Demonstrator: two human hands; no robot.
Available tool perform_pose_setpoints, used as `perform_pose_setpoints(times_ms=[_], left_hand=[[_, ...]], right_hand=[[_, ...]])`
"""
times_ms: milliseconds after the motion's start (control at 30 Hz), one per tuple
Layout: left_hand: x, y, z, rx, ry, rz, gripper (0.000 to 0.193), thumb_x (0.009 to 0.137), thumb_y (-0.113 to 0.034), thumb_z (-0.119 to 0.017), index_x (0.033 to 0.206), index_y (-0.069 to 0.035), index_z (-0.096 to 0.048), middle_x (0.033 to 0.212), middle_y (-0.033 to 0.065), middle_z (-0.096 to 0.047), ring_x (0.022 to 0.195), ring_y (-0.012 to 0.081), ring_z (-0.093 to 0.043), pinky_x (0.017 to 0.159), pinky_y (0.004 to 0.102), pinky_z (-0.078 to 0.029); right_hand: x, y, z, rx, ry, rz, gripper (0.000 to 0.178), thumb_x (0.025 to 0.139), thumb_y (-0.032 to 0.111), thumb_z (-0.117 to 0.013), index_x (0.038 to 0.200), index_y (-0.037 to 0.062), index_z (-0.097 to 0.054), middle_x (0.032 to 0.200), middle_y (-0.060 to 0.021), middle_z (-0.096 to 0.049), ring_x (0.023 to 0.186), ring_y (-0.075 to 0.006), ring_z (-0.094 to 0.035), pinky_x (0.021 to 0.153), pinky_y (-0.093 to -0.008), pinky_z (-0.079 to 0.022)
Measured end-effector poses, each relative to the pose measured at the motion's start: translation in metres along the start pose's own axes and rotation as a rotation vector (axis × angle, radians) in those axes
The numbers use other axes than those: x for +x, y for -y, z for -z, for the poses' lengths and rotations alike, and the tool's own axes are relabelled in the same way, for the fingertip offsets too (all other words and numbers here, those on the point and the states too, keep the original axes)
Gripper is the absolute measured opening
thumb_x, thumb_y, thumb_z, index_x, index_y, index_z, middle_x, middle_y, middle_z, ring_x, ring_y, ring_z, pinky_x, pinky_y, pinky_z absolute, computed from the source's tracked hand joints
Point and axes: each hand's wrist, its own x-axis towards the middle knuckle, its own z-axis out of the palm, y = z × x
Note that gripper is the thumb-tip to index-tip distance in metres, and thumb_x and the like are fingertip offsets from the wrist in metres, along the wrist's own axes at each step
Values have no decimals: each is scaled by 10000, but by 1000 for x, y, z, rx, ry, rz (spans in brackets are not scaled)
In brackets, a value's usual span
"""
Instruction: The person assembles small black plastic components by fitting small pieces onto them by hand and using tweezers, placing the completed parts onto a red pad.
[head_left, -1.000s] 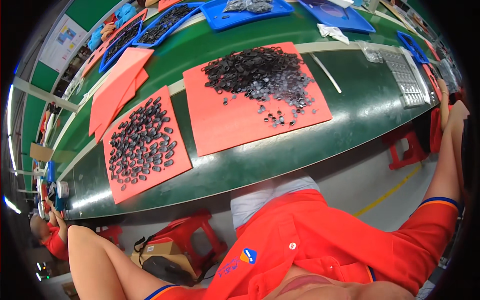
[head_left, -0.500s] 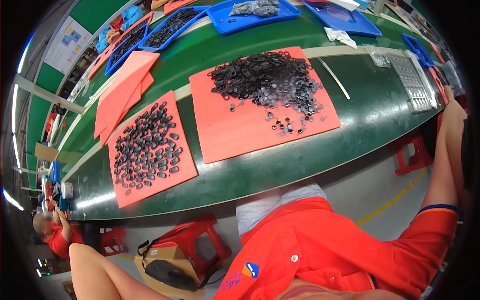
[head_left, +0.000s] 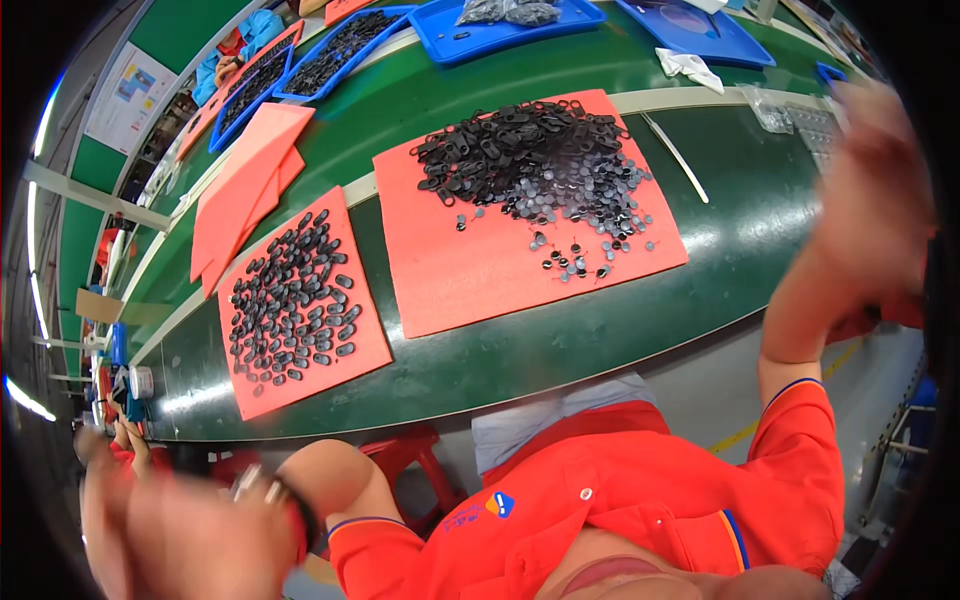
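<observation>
Smeared by motion, my left hand (head_left: 195,535) is raised off the table at the lower left, with a dark band at its wrist. My right hand (head_left: 875,190), just as blurred, is up at the far right, before the table's right end. The fingers of both are too smeared to read, and no held thing shows. Between them lies a large coral foam mat (head_left: 450,285) with a heap of black looped plastic parts (head_left: 500,145) and many small grey round discs (head_left: 590,190). A smaller coral mat (head_left: 260,400) bears many black oval pieces (head_left: 290,300).
Spare coral sheets (head_left: 245,190) lie to the left. Along the back stand a blue tray (head_left: 440,40) with bagged parts, a second blue tray (head_left: 700,40) and a blue tray of black parts (head_left: 340,60). A white stick (head_left: 678,158) and a crumpled white cloth (head_left: 690,68) rest at the right.
Both arms have swung up and bent at the elbows. My hands, outside or at the edge of view before, now show at the lower left and far right. The parts look unmoved.
</observation>
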Motion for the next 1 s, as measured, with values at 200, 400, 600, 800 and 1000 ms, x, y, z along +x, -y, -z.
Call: perform_pose_setpoints(times_ms=[200,400,600,800,1000], left_hand=[[-111,121,-113,176,660,813,154,755,-78,-655,894,-21,-626,872,77,-624,826,186,-580,761,288,-442],[-183,171,-174,444,826,484,283,779,-179,-633,1016,-29,-595,964,110,-570,906,292,-527,748,388,-435],[-201,172,-188,582,877,380,159,770,-113,-598,911,-55,-646,812,66,-593,808,232,-552,732,352,-391],[-199,166,-180,646,833,438,218,774,-70,-566,986,-82,-612,800,86,-590,801,250,-552,739,374,-390],[-185,139,-158,442,694,709,200,830,-4,-519,1014,-34,-592,868,107,-534,785,247,-563,700,346,-437]], right_hand=[[-65,-161,-12,-937,898,-95,131,778,123,-635,876,37,-625,797,-76,-589,743,-229,-572,642,-327,-447],[-107,-189,-23,-1090,996,24,176,670,115,-658,827,56,-605,770,-68,-499,723,-245,-510,653,-347,-427],[-118,-190,-11,-1037,1002,153,106,687,81,-575,786,44,-582,755,-57,-469,717,-206,-495,660,-311,-409],[-120,-190,-13,-1072,1003,203,65,686,101,-552,680,73,-494,731,-47,-469,711,-187,-498,661,-302,-402],[-116,-189,-10,-1073,950,136,111,680,62,-579,759,61,-500,759,-59,-499,703,-204,-517,653,-306,-414]])
